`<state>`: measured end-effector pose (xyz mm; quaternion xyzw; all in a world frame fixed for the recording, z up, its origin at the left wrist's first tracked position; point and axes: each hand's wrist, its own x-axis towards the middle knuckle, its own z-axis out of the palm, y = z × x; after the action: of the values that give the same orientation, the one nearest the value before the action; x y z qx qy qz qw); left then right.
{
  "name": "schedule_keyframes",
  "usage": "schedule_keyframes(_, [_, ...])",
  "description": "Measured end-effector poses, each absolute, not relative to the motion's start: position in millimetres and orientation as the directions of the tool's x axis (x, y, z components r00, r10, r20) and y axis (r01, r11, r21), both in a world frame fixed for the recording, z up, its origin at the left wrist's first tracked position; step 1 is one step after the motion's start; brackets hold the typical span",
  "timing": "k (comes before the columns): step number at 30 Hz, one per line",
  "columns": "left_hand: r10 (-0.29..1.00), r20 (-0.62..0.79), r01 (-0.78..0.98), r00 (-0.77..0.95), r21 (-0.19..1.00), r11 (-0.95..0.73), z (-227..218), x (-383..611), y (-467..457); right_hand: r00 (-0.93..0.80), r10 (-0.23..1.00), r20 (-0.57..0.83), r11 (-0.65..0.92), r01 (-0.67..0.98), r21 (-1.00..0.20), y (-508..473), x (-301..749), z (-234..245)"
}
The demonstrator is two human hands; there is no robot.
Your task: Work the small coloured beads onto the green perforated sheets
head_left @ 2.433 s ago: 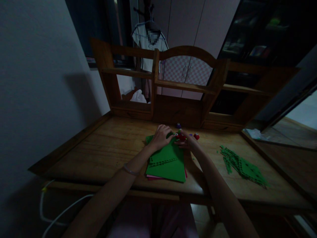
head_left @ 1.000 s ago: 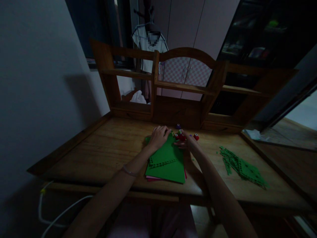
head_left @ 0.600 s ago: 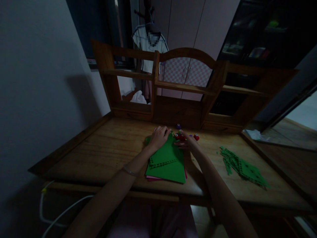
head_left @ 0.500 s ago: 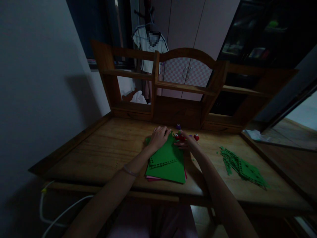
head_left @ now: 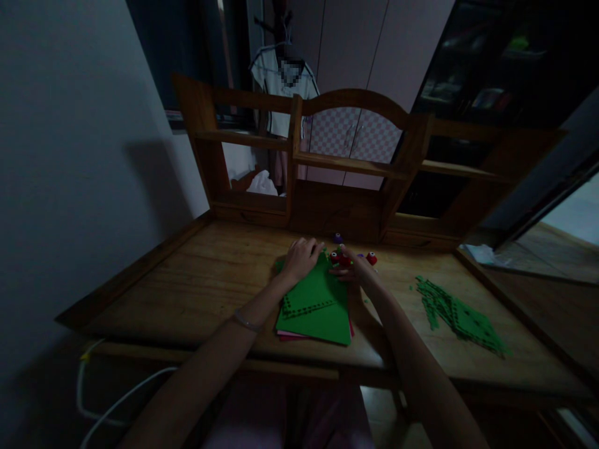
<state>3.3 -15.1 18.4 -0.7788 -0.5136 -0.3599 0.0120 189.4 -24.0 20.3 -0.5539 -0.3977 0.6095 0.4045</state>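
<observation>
A stack of green paper sheets (head_left: 318,305), with rows of small punched holes and pink sheets under it, lies on the wooden desk (head_left: 196,287). My left hand (head_left: 302,259) rests flat on the far left corner of the top sheet, fingers spread. My right hand (head_left: 353,267) is closed around a small red paper punch (head_left: 337,257) at the sheet's far edge. A second red punch (head_left: 371,257) and a purple punch (head_left: 337,237) sit just beyond the hands.
A pile of punched green paper strips (head_left: 456,315) lies on the desk at the right. A wooden hutch with shelves (head_left: 337,162) stands along the desk's back edge. A white cable (head_left: 107,399) hangs below the desk's front left.
Almost nothing has moved. Both hands stay at the far edge of the green sheet, with only slight shifts of the fingers and the red punch.
</observation>
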Motion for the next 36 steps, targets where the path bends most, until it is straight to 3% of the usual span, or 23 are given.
schedule_keyframes(13, [0.788, 0.573, 0.826, 0.223, 0.318, -0.465, 18.3, 3.0, -15.9, -0.078, 0.95, -0.301, -0.305, -0.055, -0.951, -27.4, 189.6, 20.2])
schedule_keyframes(36, [0.787, 0.551, 0.828, 0.277, 0.279, -0.486, 21.8, 3.2, -17.8, -0.071, 0.942, -0.329, -0.334, -0.094, -0.938, -19.6, 193.9, 13.7])
